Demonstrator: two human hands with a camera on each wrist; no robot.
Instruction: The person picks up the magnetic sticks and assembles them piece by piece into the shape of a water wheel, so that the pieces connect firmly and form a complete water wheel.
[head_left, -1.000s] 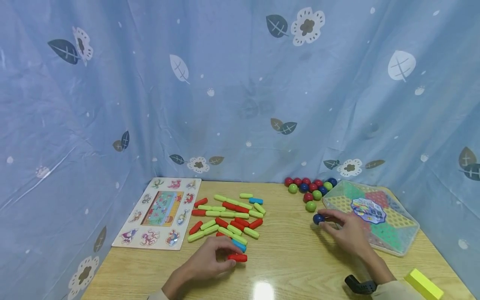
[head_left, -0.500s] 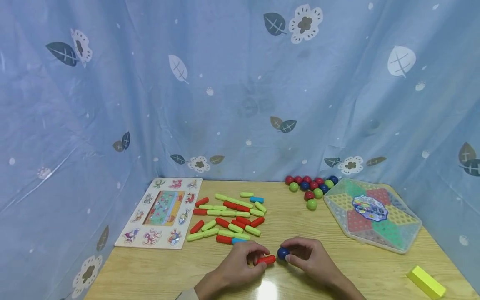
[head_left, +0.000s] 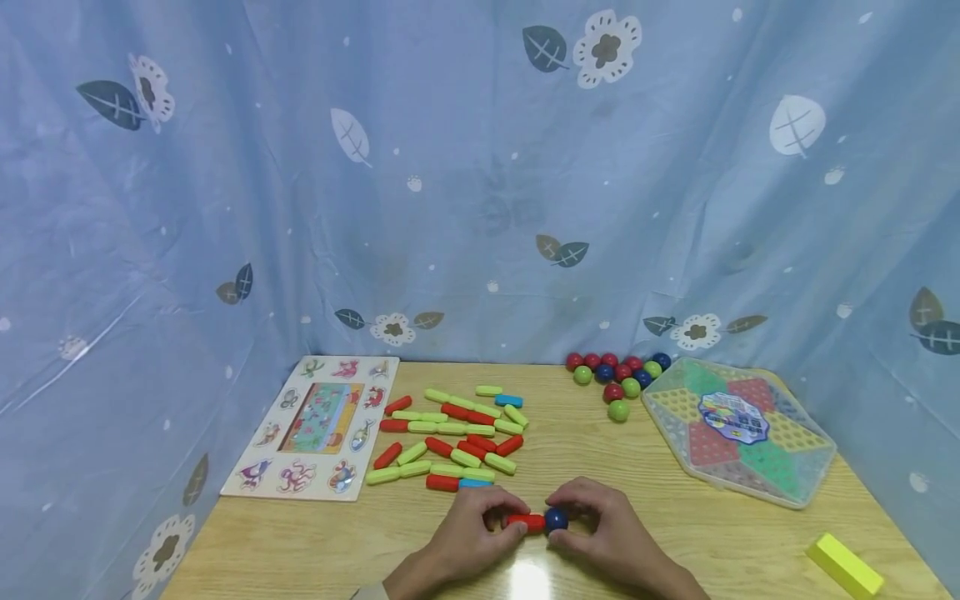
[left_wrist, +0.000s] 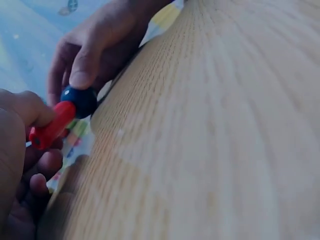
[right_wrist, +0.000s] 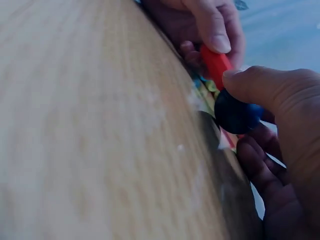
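The red stick (head_left: 527, 523) and the dark blue ball (head_left: 556, 520) are together over the near middle part of the worktop (head_left: 300, 550), and one end of the stick meets the ball. The left hand (head_left: 476, 533) pinches the stick between its thumb and fingers; this grip is closed around it. The right hand (head_left: 603, 533) has the ball in its grip, with the thumb on one side and fingers on the other.

Just beyond the left hand there is a blue stick (head_left: 476, 482), partly covered by it. Farther lie many red and yellow-green sticks (head_left: 452, 429), in loose rows. To the left of them is a puzzle board (head_left: 365, 467) with sea animals. At the far right there is a group of red, blue and green balls (head_left: 622, 372), and beside it a hexagonal game box (head_left: 712, 446). A yellow block (head_left: 846, 567) lies at the near right.
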